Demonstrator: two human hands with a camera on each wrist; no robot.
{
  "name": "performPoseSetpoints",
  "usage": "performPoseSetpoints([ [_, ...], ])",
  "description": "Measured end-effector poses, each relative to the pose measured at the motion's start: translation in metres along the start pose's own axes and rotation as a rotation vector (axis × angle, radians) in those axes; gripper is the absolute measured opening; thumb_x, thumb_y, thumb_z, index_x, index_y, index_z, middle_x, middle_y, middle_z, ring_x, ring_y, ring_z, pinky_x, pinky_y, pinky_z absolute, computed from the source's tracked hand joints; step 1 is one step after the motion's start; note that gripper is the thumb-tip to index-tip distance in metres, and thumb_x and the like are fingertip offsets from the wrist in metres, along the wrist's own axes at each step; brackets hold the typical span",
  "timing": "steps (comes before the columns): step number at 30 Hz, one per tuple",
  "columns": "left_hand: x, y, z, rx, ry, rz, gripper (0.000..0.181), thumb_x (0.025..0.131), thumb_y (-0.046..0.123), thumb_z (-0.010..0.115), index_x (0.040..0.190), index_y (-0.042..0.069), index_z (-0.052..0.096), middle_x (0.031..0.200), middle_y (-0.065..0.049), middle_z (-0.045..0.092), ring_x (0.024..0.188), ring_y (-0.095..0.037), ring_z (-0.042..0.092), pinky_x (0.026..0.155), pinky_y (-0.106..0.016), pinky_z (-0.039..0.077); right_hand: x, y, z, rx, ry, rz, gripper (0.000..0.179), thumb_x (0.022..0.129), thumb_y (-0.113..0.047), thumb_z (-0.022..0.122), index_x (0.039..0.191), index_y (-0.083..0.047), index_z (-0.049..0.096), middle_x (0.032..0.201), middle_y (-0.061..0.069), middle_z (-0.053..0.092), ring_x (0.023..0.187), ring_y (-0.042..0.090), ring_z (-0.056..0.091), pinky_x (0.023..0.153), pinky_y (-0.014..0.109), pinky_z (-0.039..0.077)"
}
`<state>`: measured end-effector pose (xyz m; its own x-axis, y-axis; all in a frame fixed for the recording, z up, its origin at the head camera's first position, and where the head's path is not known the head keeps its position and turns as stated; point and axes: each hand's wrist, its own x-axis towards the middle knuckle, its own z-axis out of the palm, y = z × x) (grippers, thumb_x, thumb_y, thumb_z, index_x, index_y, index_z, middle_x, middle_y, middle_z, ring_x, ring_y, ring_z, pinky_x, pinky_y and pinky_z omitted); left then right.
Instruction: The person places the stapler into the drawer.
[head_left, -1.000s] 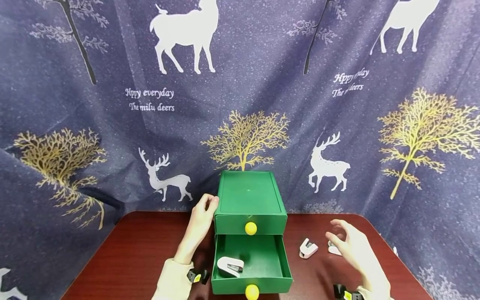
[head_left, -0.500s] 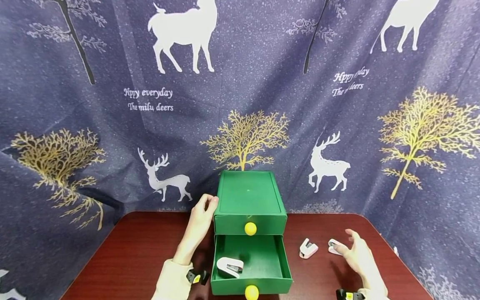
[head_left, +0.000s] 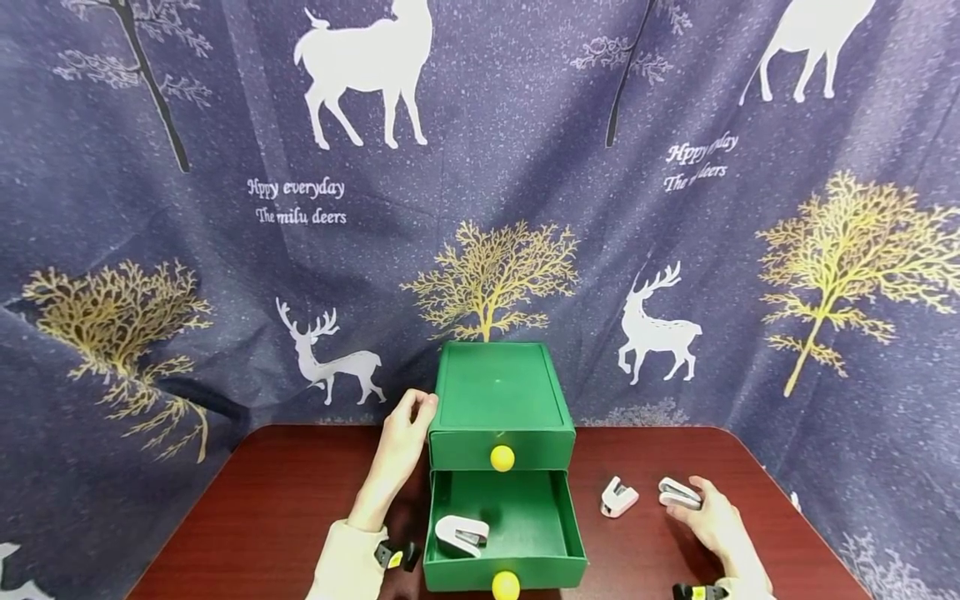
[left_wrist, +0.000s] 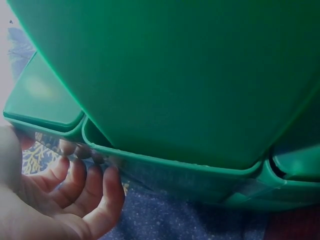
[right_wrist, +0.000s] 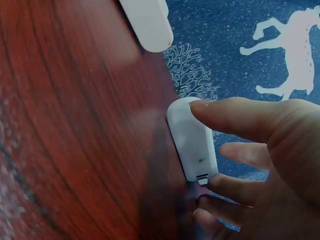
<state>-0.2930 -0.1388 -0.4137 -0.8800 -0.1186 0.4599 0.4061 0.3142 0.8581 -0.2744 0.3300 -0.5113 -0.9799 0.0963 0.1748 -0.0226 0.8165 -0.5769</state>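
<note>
A green two-drawer cabinet (head_left: 501, 387) has its lower drawer pulled out, with a white stapler (head_left: 461, 533) lying inside at the left. My left hand (head_left: 405, 429) rests against the cabinet's left side; its bent fingers touch the wall in the left wrist view. At the right, my right hand (head_left: 712, 521) is on a small white stapler (right_wrist: 192, 142) on the table. The thumb lies on one end of it and the fingers curl round the other end. Another white stapler (head_left: 618, 497) lies between that hand and the cabinet.
The dark red wooden table (head_left: 247, 508) ends at a blue cloth backdrop (head_left: 517, 167) with printed deer and trees. Yellow round knobs sit on the upper drawer (head_left: 532, 450) and the lower drawer (head_left: 543, 572). The open drawer projects toward me between both arms.
My right hand has come down on the rightmost stapler from the far side and closed its fingers round it. My left hand, the cabinet and the drawer have stayed put.
</note>
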Motion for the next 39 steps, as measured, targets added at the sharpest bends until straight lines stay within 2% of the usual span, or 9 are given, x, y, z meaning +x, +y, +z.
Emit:
performPoseSetpoints([
  [4, -0.002, -0.001, -0.001, 0.011, -0.003, 0.002, 0.026, 0.101, 0.038, 0.055, 0.094, 0.013, 0.059, 0.074, -0.001, 0.05, 0.064, -0.016, 0.051, 0.064, -0.029, 0.044, 0.003, 0.006, 0.003, -0.034, 0.003, -0.02, 0.067, 0.076, -0.023, 0.079, 0.123, 0.014, 0.049, 0.108, 0.036, 0.058, 0.095, 0.052, 0.056, 0.085, 0.06, 0.042],
  [8, -0.001, 0.0, -0.001, 0.0, -0.006, 0.008, 0.025, 0.101, 0.037, 0.054, 0.095, 0.013, 0.059, 0.076, -0.001, 0.051, 0.065, -0.017, 0.051, 0.064, -0.029, 0.044, 0.005, 0.008, 0.005, -0.052, 0.006, -0.006, 0.064, 0.075, -0.024, 0.08, 0.122, 0.01, 0.052, 0.107, 0.035, 0.058, 0.094, 0.054, 0.054, 0.08, 0.062, 0.042],
  [16, 0.0, -0.001, 0.002, -0.003, -0.006, 0.018, 0.026, 0.1, 0.039, 0.055, 0.094, 0.014, 0.059, 0.077, -0.001, 0.052, 0.066, -0.016, 0.053, 0.064, -0.029, 0.045, 0.0, 0.006, 0.003, -0.031, 0.031, 0.01, 0.037, 0.074, -0.025, 0.081, 0.101, -0.007, 0.064, 0.091, 0.017, 0.065, 0.083, 0.039, 0.059, 0.067, 0.054, 0.045],
  [21, 0.001, -0.002, 0.001, 0.007, -0.007, 0.012, 0.028, 0.101, 0.039, 0.054, 0.094, 0.012, 0.059, 0.077, -0.001, 0.051, 0.066, -0.016, 0.052, 0.064, -0.029, 0.044, 0.001, 0.004, 0.003, -0.049, 0.015, 0.041, 0.038, 0.074, -0.028, 0.081, 0.103, -0.008, 0.065, 0.095, 0.02, 0.064, 0.088, 0.043, 0.058, 0.063, 0.058, 0.044],
  [29, 0.0, -0.002, -0.002, 0.019, -0.001, 0.001, 0.026, 0.101, 0.037, 0.055, 0.093, 0.013, 0.058, 0.072, -0.001, 0.049, 0.063, -0.016, 0.05, 0.062, -0.028, 0.042, -0.001, -0.001, 0.005, -0.083, -0.02, 0.069, 0.038, 0.073, -0.037, 0.082, 0.093, -0.011, 0.063, 0.091, 0.019, 0.063, 0.087, 0.043, 0.058, 0.062, 0.058, 0.041],
  [39, 0.0, 0.0, -0.002, 0.019, -0.006, 0.014, 0.027, 0.101, 0.038, 0.054, 0.094, 0.012, 0.059, 0.075, 0.0, 0.049, 0.068, -0.017, 0.049, 0.066, -0.03, 0.041, -0.003, -0.004, -0.006, -0.05, 0.055, 0.01, 0.035, 0.072, -0.028, 0.084, 0.091, -0.005, 0.065, 0.082, 0.013, 0.065, 0.069, 0.025, 0.057, 0.064, 0.041, 0.044],
])
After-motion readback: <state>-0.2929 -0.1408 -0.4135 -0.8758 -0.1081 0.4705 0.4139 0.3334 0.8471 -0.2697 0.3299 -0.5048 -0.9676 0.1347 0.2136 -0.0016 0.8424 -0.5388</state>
